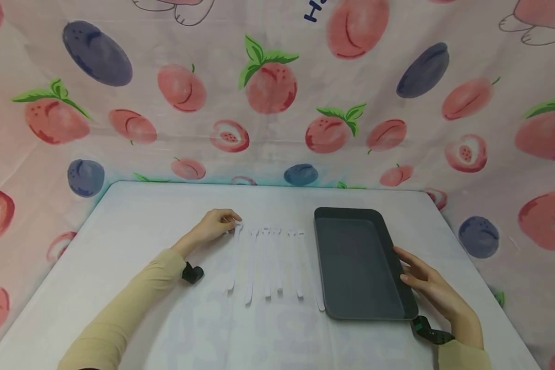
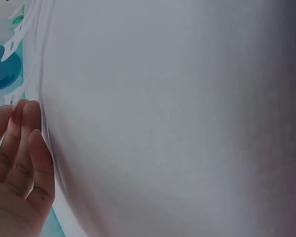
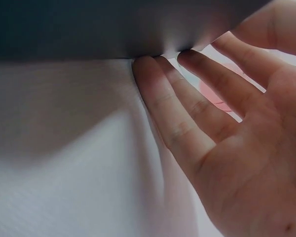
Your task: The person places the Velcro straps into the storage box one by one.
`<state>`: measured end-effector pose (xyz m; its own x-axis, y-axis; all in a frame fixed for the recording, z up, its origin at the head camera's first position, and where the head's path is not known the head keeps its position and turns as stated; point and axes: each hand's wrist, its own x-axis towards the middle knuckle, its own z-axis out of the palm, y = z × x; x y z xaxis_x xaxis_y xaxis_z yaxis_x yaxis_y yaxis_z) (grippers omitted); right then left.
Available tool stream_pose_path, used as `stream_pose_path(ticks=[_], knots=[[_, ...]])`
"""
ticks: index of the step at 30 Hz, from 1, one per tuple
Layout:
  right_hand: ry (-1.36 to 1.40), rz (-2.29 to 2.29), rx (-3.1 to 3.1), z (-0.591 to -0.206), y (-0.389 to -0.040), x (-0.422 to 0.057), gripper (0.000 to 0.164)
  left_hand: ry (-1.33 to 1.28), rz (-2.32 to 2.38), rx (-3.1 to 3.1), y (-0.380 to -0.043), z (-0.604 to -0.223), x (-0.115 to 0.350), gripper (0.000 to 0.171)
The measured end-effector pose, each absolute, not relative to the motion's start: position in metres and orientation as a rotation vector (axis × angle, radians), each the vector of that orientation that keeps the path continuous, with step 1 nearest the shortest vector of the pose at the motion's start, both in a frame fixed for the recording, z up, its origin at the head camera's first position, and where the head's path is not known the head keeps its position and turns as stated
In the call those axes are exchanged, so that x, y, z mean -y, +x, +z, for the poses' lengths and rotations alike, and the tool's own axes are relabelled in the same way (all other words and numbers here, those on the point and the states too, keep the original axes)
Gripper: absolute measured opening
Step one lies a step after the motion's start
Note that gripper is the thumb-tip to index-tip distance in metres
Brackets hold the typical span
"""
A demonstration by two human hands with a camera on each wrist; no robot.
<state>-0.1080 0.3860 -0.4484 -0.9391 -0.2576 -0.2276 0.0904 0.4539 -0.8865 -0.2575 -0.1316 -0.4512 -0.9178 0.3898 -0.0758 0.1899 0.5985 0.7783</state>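
My left hand (image 1: 214,225) pinches the top end of the leftmost slender white piece (image 1: 236,259) between thumb and fingers. In the left wrist view the left hand (image 2: 22,168) is at the left edge, close to thin white shapes. Each white piece has a small head and a long narrow shank; their exact kind is too faint to tell. Several lie in a row across the table. My right hand (image 1: 427,285) holds the right side of a dark grey tray (image 1: 365,267), thumb at its rim. Close up, the right hand (image 3: 237,133) has long fingers against the tray's outer side (image 3: 89,29).
A white-covered table (image 1: 259,339) carries everything. Behind it hangs a fruit-patterned curtain (image 1: 268,159) along the back edge and sides. The rightmost white strip (image 1: 316,288) lies right beside the tray's left wall. Black wrist cameras sit near both hands.
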Motion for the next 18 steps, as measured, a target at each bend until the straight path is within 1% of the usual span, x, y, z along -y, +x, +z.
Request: stream_pose_path(ticks=[6, 18], knots=[[-0.133, -1.496, -2.367, -0.4484, -0.1076, -0.3853, 0.061, 0.48, 1.258, -2.59, -0.2543, -0.4488, 0.1287, 0.019], [-0.139, -1.515, -2.351, -0.4503, -0.1087, -0.3868, 0.062, 0.369, 1.373, -2.543, -0.2489, -0.4455, 0.1254, 0.02]])
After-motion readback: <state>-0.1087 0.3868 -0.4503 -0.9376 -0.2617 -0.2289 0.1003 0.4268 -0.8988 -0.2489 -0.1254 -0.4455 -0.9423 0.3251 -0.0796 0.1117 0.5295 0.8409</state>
